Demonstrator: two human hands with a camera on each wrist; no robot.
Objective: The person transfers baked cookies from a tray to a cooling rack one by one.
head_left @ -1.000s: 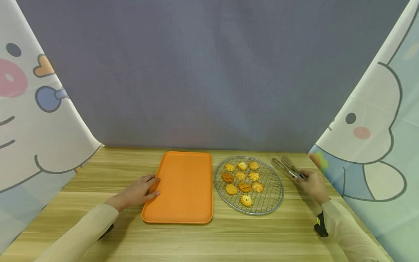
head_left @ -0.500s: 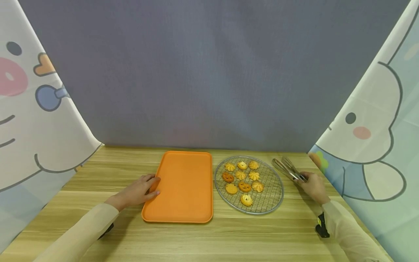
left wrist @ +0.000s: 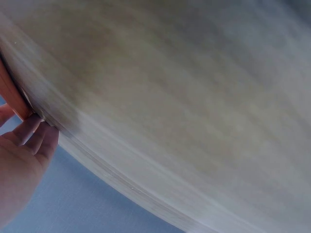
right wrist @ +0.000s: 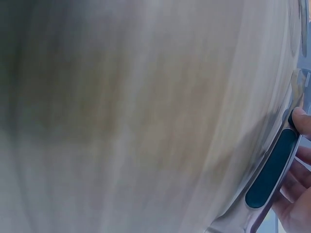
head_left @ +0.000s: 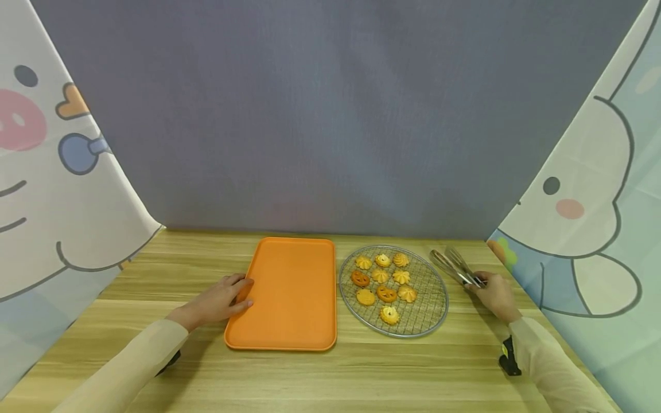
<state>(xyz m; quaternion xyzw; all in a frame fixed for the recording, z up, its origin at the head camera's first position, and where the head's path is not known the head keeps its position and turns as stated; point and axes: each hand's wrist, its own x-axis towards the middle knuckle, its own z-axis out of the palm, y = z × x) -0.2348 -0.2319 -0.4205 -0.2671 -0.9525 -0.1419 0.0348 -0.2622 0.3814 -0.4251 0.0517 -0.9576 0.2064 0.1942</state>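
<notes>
My left hand [head_left: 219,301] is at the left edge of a flat orange tray [head_left: 294,292], thumb and index finger reaching over the rim. In the left wrist view the fingers [left wrist: 36,138] pinch that rim near the tabletop. Off to the right, my right hand [head_left: 496,295] grips the handles of metal tongs [head_left: 450,267], whose splayed heads point away from me. The right wrist view shows a dark teal inlay on the tongs' handle, with the thumb [right wrist: 302,121] laid on it. Between tray and tongs, a round wire cooling rack [head_left: 426,310] bears several cookies [head_left: 379,276], pretzel-shaped ones among them.
All of it lies on a wood-grain table [head_left: 361,384]. A grey cloth wall [head_left: 330,126] rises at the back, and cartoon-printed curtains [head_left: 578,229] flank both sides. The rack stands close beside the tray's right edge.
</notes>
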